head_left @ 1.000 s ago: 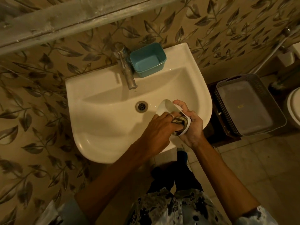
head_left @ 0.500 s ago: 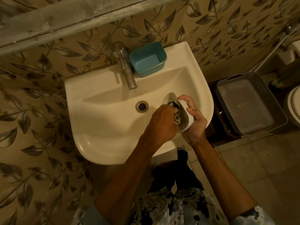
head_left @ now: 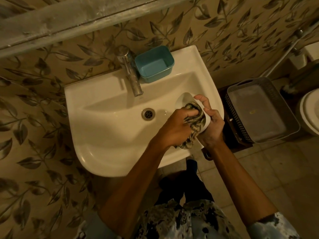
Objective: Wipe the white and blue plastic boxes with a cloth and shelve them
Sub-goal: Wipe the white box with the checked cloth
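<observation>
White box (head_left: 183,100), tilted over the right side of the sink (head_left: 103,118): light, thin-walled, probably slick plastic, best gripped across rim and wall, as the right hand (head_left: 213,126) does with curled fingers. The left hand (head_left: 176,128) clenches the soft cloth (head_left: 196,110) inside it. Blue box (head_left: 154,65) stands beside the tap (head_left: 131,76).

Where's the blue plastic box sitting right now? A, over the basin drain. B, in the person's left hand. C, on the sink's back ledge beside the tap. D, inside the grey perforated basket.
C: the rectangular blue plastic box stands on the back ledge of the white ceramic sink, right beside the metal tap.
</observation>
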The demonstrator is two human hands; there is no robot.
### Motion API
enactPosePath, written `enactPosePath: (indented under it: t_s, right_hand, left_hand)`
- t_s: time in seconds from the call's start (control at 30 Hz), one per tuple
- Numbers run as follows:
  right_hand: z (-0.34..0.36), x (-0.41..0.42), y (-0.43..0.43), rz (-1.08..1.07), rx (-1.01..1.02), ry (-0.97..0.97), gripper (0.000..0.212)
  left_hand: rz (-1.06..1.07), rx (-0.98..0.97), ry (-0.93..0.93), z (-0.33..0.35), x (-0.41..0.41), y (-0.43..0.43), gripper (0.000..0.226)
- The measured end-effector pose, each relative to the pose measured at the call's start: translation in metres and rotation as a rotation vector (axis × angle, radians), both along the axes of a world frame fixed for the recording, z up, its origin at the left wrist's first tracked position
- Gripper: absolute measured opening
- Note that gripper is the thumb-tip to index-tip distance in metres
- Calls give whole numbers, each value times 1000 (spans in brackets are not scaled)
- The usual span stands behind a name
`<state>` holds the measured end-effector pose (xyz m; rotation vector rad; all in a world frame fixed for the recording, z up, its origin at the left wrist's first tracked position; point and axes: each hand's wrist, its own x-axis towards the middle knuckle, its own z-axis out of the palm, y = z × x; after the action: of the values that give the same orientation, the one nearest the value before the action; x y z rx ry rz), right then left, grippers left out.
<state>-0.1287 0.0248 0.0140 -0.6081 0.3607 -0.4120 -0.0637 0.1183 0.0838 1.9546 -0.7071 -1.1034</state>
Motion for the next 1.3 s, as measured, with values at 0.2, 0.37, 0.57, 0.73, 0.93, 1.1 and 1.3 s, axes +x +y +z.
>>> enactPosePath:
  t_s: [0.2, 0.37, 0.57, 0.73, 0.93, 1.1, 1.3]
  right_hand:
    - [-8, -4, 14, 20, -8, 0, 62]
    - [-9, -4, 18, -26, -102, 53, 58]
    - [-11, -3, 14, -60, -204, 124, 51]
    - [-12, -7, 13, -75, -202, 104, 46]
    - [-8, -7, 20, -59, -61, 60, 45]
    - [-13, -1, 26, -53, -31, 66, 50]
    - [-18, -4, 30, -44, 15, 90, 46]
  left_hand:
    - [11, 75, -230, -15, 21, -5, 36]
    - [-131, 312, -678, -19, 1, -2, 42]
    - [-171, 298, -643, -23, -13, 10, 39]
    - [-304, 153, -417, -11, -13, 18, 40]
    - [-272, 85, -345, -28, -10, 17, 48]
    - [-157, 304, -732, -26, 3, 9, 56]
    - [-152, 232, -554, -28, 0, 9, 51]
